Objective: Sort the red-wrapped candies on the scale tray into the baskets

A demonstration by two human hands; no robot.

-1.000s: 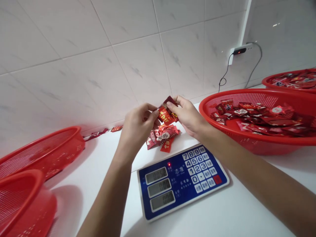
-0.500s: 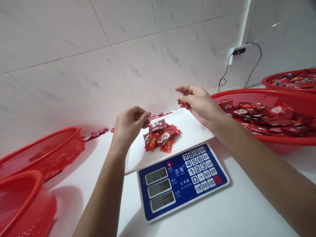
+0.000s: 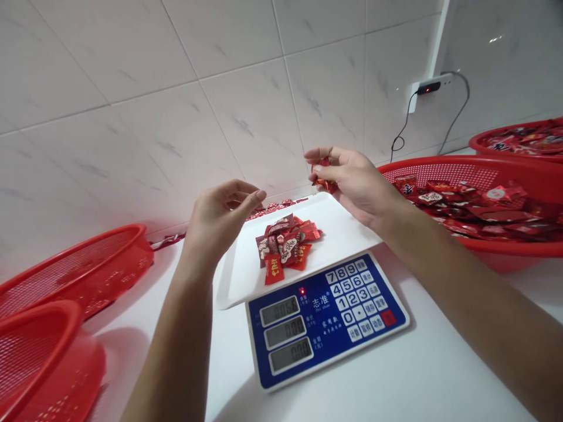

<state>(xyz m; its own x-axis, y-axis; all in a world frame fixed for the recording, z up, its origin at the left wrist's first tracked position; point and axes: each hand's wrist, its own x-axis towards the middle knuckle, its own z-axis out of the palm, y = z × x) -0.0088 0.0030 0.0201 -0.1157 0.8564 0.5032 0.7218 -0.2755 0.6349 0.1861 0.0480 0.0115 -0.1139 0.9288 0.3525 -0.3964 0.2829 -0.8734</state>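
My right hand [image 3: 358, 181] is closed around a few red wrapped candies [image 3: 324, 176], above the back right of the white weighing tray [image 3: 347, 225]. Over the tray's left side is my left hand [image 3: 220, 220], fingers bent and thumb held apart, with nothing visible in it. A small heap of red and maroon wrapped candies [image 3: 288, 243] lies on the tray, one red packet nearest the front. The tray sits on a digital scale with a blue keypad panel [image 3: 328, 322]. Its small red light is on, and the top display seems to read about 0.066.
To the right stands a red mesh basket [image 3: 444, 170] full of wrapped candies, with another filled basket [image 3: 479, 140] behind it. Two red baskets [image 3: 109, 246] are at left. More packets [image 3: 275, 206] lie along the tiled wall. A cable [image 3: 398, 140] hangs from a power strip.
One red candy now lies at the front of the heap, and the top display reads higher. My left hand has drawn left and its thumb has parted; my right hand has shifted slightly left.
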